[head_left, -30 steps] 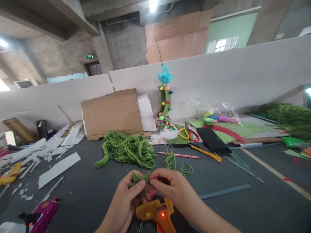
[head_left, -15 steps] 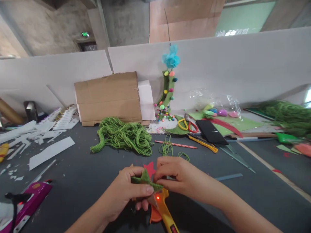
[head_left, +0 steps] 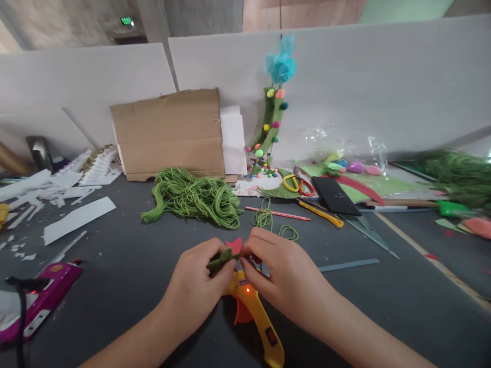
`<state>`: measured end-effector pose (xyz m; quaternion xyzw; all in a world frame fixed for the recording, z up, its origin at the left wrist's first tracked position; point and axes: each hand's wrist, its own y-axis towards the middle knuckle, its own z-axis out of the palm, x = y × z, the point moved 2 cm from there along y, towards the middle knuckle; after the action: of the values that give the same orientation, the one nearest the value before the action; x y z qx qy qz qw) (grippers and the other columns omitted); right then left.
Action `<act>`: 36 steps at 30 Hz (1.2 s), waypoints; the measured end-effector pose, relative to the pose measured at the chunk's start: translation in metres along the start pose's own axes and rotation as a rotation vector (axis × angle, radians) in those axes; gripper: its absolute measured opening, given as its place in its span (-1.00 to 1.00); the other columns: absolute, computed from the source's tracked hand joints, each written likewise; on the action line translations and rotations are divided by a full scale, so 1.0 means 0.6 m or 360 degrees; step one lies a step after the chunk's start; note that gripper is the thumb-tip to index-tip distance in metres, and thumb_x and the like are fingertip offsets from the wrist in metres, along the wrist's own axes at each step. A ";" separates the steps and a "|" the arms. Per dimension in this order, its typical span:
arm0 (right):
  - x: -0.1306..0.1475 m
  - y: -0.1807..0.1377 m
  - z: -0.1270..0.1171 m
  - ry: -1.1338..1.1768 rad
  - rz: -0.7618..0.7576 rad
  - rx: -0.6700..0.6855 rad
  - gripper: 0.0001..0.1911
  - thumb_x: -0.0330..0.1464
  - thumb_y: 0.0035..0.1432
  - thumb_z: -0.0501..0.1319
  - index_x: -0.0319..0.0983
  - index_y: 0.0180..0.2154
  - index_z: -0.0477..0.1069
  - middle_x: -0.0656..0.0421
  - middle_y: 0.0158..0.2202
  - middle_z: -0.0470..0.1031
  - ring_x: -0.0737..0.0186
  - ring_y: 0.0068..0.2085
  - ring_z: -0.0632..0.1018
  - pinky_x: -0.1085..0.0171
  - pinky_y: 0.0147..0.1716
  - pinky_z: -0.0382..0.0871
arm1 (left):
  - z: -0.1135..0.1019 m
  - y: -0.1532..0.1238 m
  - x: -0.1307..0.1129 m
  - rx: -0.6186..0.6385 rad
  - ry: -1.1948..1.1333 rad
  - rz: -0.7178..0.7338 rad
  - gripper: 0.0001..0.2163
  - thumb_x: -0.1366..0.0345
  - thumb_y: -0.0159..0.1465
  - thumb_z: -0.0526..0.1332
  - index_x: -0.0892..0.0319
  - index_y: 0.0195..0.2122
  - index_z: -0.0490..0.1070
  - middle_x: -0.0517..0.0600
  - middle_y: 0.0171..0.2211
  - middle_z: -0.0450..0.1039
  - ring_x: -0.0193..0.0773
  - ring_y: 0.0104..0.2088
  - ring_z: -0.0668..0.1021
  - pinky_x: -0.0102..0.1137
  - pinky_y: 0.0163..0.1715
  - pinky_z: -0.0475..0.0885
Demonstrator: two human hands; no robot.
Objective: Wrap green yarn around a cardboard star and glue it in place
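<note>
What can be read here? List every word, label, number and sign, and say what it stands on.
Nothing can be quoted.
Green lit sign high on the far wall: too blurred to read.
Orange label on the pink glue gun: too small to read.
Yellow glue gun: red lamp and switch, no legible marking.
Green felt piece held by left hand and right hand: no print.
</note>
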<state>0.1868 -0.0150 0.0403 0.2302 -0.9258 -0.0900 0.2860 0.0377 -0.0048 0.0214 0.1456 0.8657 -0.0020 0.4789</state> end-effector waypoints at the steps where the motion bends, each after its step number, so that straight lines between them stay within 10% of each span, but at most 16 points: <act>1: 0.002 -0.001 0.000 0.0044 0.0006 -0.0040 -0.84 -0.49 0.11 0.07 -0.26 -0.48 0.36 0.21 -0.48 0.30 0.31 -0.44 0.34 0.35 -0.47 0.14 | -0.002 0.001 0.000 -0.0017 -0.0042 -0.0030 -0.82 0.34 0.10 0.16 0.15 -0.63 0.26 -0.16 -0.65 0.23 -0.35 -0.59 0.28 -0.49 -0.56 0.14; 13: -0.004 -0.002 0.019 0.0023 0.0022 -0.0031 -0.78 -0.45 0.19 0.03 -0.27 -0.41 0.43 0.17 -0.50 0.45 0.31 -0.47 0.42 0.36 -0.48 0.16 | 0.003 0.003 0.017 0.0024 -0.1028 -0.0415 -0.87 0.28 0.14 0.23 0.19 -0.49 0.32 -0.15 -0.63 0.38 -0.45 -0.59 0.38 -0.57 -0.55 0.29; 20: -0.021 0.013 0.001 0.0635 0.0111 0.0221 -0.85 -0.47 0.14 0.14 -0.26 -0.41 0.47 0.27 -0.49 0.42 0.38 -0.43 0.42 0.43 -0.45 0.21 | 0.003 0.006 0.019 0.0332 -0.1438 -0.0527 -0.86 0.32 0.07 0.30 0.21 -0.48 0.33 -0.17 -0.64 0.33 -0.50 -0.66 0.38 -0.62 -0.67 0.21; 27: -0.040 0.016 -0.022 0.0572 -0.0074 0.0545 -0.86 -0.52 0.12 0.16 -0.27 -0.44 0.44 0.28 -0.47 0.33 0.41 -0.41 0.38 0.44 -0.41 0.19 | 0.010 0.003 0.007 0.0723 -0.0754 -0.0462 -0.89 0.33 0.10 0.20 0.19 -0.50 0.28 -0.17 -0.66 0.29 -0.43 -0.66 0.37 -0.55 -0.66 0.20; 36: -0.005 0.005 -0.008 -0.0074 -0.0001 0.0238 -0.83 -0.51 0.07 0.13 -0.27 -0.54 0.28 0.26 -0.53 0.26 0.38 -0.50 0.28 0.38 -0.52 0.06 | 0.014 0.000 0.008 0.0296 0.0249 -0.0006 -0.82 0.35 0.14 0.08 0.16 -0.59 0.16 -0.17 -0.62 0.18 -0.35 -0.53 0.26 -0.46 -0.52 0.13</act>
<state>0.1907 -0.0113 0.0439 0.2491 -0.9363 -0.0259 0.2463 0.0422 -0.0049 0.0131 0.1874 0.8968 -0.0720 0.3944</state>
